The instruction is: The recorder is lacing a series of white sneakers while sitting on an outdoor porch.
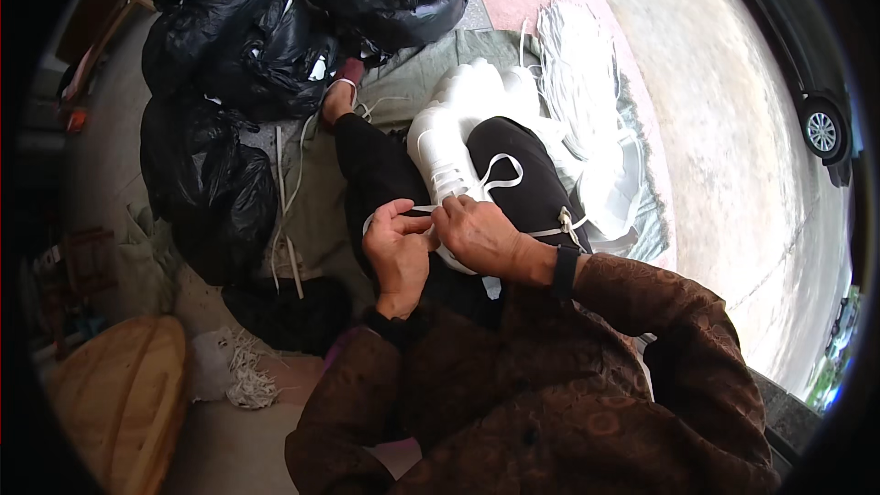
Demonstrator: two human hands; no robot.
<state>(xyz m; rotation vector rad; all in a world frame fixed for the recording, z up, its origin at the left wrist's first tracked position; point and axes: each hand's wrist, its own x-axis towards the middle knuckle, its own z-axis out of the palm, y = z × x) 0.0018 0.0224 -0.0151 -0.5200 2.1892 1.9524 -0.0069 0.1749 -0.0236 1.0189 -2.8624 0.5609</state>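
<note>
A white sneaker [438,148] lies across my lap, toe pointing away from me, with lace threaded through part of its eyelets. Over its opening my two hands meet. My left hand [398,252] is closed, thumb and forefinger pinching a flat white shoelace [423,209]. The fingers of my right hand [486,236] are pressed together on the lace at the eyelets; its fingertips partly hide what they grip. A loop of white lace [505,170] stands up from the shoe's right side. Beyond it, more white shoes [478,90] are bunched together, overexposed.
A bundle of white laces [577,78] lies at the far right of the green cloth [403,69]. Black plastic bags [206,192] are heaped on the left. Loose laces [287,202] hang beside them. A round wooden board [128,394] stands lower left; a parked car [823,119] is far right.
</note>
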